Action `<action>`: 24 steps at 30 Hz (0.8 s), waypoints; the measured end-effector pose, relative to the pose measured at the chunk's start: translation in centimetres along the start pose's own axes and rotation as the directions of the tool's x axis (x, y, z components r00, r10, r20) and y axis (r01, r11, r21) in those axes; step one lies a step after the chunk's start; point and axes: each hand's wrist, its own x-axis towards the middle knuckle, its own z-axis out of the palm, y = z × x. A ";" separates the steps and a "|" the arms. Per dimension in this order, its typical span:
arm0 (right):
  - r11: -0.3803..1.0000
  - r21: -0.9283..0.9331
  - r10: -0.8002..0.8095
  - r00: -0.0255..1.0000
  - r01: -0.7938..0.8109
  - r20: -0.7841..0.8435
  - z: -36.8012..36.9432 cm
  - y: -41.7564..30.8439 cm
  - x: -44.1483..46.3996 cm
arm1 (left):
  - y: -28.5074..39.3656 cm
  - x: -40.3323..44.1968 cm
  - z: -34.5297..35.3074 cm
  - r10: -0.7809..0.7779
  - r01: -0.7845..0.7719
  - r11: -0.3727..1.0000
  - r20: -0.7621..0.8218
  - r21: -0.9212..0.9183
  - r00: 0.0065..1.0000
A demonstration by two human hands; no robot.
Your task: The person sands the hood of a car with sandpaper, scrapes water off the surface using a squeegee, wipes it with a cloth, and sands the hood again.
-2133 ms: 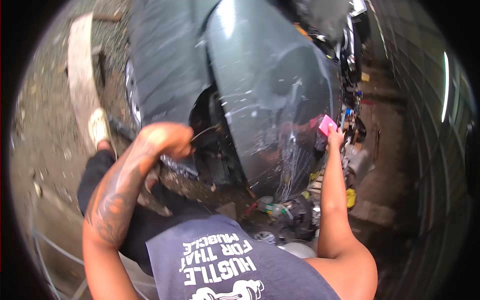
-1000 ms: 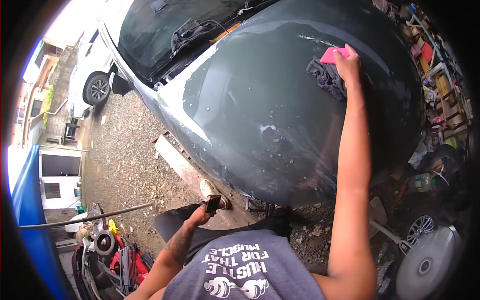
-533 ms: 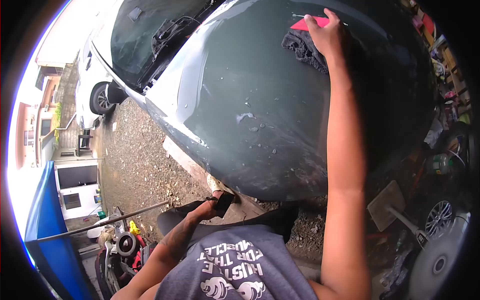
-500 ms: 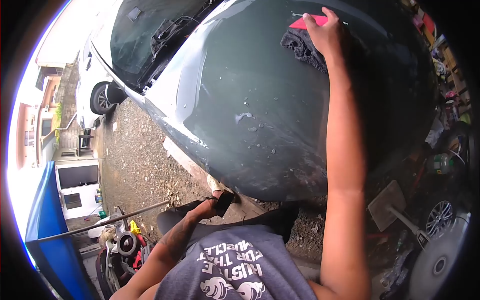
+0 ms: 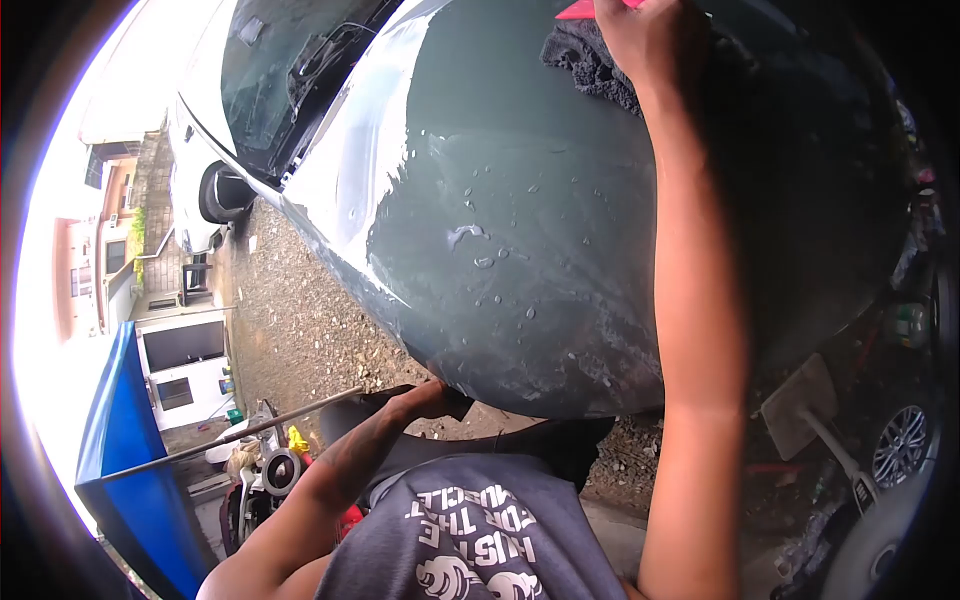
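My right hand (image 5: 655,45) is closed on a pink scraper (image 5: 580,10) at the top of the view, over the wet, dark green car hood (image 5: 520,190). Against that hand lies a bunched dark grey cloth (image 5: 590,65), resting on the hood. Water drops and a whitish smear mark the paint nearer to me. My left hand (image 5: 435,398) is low beside the hood's near edge, closed round a dark object (image 5: 458,404) that I cannot make out.
A white car (image 5: 190,190) is parked at the far left beyond the gravel (image 5: 290,290). A long pole (image 5: 230,437) and a blue tarp (image 5: 125,440) are at the lower left. A shovel (image 5: 800,405) and a spoked wheel (image 5: 900,447) stand at the lower right.
My right hand, the pink scraper and the grey cloth have moved toward the top edge of the view. My left hand has come closer to the hood's near edge. The view has shifted slightly.
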 end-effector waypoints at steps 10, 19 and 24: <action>0.978 0.109 -0.154 0.966 0.179 -0.207 0.6 0.3 -0.3 | 1.1 1.1 -1.2 -0.417 0.398 0.909 0.303 0.125 0.857; 0.978 0.111 -0.157 0.974 0.177 -0.164 1.3 1.6 0.7 | 1.1 -5.1 -3.0 -0.501 0.494 0.865 0.202 0.085 0.842; 0.953 0.245 -0.151 0.981 0.177 -0.121 1.3 1.9 0.9 | 6.0 -10.4 -4.5 -0.470 0.477 0.862 0.084 -0.174 0.879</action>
